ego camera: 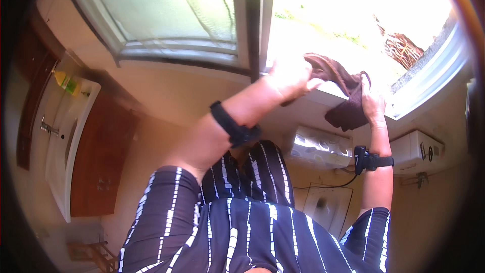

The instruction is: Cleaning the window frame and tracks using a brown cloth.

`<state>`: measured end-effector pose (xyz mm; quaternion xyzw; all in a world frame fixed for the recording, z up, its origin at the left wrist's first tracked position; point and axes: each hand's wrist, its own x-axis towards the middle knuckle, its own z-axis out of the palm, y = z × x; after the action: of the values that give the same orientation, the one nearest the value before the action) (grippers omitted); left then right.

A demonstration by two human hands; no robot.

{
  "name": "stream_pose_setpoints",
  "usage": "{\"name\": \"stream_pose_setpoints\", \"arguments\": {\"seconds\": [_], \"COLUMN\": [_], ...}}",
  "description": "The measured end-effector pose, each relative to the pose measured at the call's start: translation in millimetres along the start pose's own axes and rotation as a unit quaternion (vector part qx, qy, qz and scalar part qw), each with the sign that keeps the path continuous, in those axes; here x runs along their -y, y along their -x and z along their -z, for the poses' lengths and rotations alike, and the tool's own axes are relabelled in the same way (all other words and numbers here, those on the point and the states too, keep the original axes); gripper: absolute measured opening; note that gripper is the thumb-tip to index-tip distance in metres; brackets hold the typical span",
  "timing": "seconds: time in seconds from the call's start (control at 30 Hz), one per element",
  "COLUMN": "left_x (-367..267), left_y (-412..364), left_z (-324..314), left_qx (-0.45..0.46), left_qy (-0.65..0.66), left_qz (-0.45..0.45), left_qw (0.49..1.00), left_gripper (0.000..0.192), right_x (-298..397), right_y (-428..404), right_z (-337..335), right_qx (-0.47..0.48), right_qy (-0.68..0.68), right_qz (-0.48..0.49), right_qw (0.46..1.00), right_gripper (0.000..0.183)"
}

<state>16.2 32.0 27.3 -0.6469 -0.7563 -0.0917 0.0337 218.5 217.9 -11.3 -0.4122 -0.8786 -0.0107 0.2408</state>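
Note:
A dark brown cloth (341, 72) stretches between my two hands at the sill (329, 93) of the open window. My left hand (291, 76), washed out by daylight, grips the cloth's left end, and a bit of it shows below the wrist. On the other side my right hand (373, 100) pinches the cloth, thumb up. Part of the cloth hangs down over the sill's inner edge below that hand. Each forearm wears a black strap with a small device.
A window sash with mesh (170, 11) stands to the left. Below the sill are a shiny patterned box (321, 143), a white box-like unit (415, 153) and a squat toilet (327, 204). At left, a washbasin (60, 159) holds a yellow bottle (67, 82) above a brown cabinet (102, 159).

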Motion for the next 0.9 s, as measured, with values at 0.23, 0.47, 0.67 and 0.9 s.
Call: {"name": "stream_pose_setpoints", "arguments": {"seconds": [0.23,0.47,0.67,0.9], "left_x": [11,-32,-28,20], "left_y": [10,-21,-25,14], "left_z": [11,-15,-50,4], "left_qx": [0.003,-0.026,-0.122,0.042], "left_qy": [-0.083,0.111,0.169,0.024], "left_qz": [0.022,-0.047,-0.070,0.061], "left_qw": [0.996,0.992,0.975,0.997], "left_gripper": [0.061,0.048,0.037,0.056], "right_x": [13,15,24,13], "right_y": [-3,-2,0,-3], "right_z": [-15,-10,-2,-15], "right_qx": [-0.010,0.053,0.052,0.062], "right_qy": [-0.037,0.031,0.042,0.027], "right_qz": [-0.028,0.003,0.018,0.006], "right_qw": [0.999,0.998,0.998,0.998], "right_gripper": [0.051,0.039,0.037,0.039]}}
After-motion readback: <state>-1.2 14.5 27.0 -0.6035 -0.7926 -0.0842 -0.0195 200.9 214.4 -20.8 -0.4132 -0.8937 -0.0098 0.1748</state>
